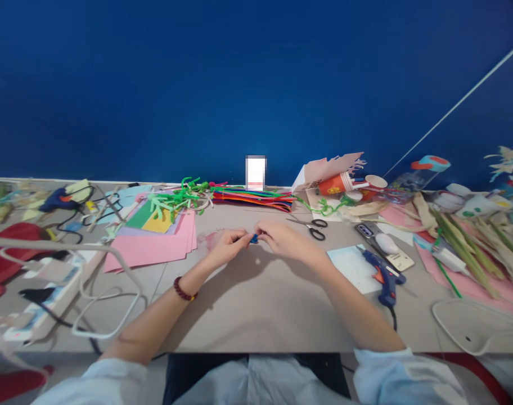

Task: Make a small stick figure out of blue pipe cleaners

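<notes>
Between the fingertips of both hands is a small blue piece [253, 239], too small to make out its kind. My left hand [230, 246], with a dark red bead bracelet [184, 289] on the wrist, pinches it from the left. From the other side my right hand [282, 239] grips it with thumb and fingers, which partly cover it. Both hands are just above the grey table [239, 304]. Behind them lies a bundle of coloured pipe cleaners [252, 199]. Black-handled scissors [316, 229] rest to the right of my right hand.
Pink paper sheets [151, 250] and green pipe-cleaner shapes [184, 197] lie left. A power strip [58, 298] with looping cables sits at the near left. On the right are a blue hot glue gun [385, 278], a phone [366, 230], paper cups [336, 184] and dried husks [471, 247].
</notes>
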Action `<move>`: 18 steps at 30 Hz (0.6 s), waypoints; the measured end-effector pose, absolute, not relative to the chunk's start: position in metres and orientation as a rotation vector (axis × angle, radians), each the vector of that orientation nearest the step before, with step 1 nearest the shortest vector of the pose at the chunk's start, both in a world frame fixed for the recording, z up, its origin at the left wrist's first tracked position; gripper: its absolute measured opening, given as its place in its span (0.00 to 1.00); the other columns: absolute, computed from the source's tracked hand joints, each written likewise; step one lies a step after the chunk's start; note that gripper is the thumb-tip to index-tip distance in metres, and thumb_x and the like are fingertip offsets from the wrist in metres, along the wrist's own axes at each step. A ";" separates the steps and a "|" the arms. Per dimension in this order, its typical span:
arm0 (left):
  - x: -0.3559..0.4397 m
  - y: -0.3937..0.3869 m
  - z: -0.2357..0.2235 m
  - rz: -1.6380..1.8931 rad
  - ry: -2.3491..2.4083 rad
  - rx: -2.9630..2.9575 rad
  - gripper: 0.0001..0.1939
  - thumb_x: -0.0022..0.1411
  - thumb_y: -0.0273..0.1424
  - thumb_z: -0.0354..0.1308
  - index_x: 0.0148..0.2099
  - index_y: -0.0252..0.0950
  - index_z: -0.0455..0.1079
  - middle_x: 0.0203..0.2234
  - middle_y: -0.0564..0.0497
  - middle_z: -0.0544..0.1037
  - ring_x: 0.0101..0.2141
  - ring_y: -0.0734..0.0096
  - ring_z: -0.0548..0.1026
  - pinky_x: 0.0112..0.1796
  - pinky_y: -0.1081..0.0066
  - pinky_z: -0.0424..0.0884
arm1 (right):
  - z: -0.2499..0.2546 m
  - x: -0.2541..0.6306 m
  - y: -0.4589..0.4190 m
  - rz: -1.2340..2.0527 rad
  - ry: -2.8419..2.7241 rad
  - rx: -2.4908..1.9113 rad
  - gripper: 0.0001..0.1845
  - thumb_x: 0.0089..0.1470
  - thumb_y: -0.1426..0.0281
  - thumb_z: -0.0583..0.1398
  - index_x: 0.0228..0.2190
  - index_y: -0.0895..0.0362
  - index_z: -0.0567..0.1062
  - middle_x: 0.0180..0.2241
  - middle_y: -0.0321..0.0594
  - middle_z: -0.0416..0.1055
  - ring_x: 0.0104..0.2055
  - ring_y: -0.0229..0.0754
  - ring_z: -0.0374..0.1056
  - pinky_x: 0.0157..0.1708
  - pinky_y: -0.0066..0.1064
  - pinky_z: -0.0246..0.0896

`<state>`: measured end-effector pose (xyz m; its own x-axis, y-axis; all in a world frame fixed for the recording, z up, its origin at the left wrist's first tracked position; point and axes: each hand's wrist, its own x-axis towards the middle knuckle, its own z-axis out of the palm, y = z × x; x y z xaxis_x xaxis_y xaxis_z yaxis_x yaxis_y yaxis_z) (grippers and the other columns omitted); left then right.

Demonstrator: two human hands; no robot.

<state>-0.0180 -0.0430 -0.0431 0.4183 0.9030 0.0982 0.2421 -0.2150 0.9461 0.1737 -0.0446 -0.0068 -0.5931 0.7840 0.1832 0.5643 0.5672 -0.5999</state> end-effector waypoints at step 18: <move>-0.015 -0.043 -0.050 1.060 1.171 1.591 0.18 0.54 0.38 0.53 0.16 0.35 0.62 0.14 0.56 0.60 0.19 0.77 0.56 0.22 0.74 0.52 | -0.022 0.155 -0.048 0.293 -2.403 -1.103 0.06 0.58 0.74 0.51 0.32 0.57 0.67 0.32 0.42 0.67 0.31 0.40 0.60 0.30 0.30 0.53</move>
<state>-0.0150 -0.0430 -0.0505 0.1946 0.9715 0.1356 0.2313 -0.1798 0.9561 0.1547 -0.0482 -0.0223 -0.5619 0.7578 0.3317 0.6557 0.6525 -0.3798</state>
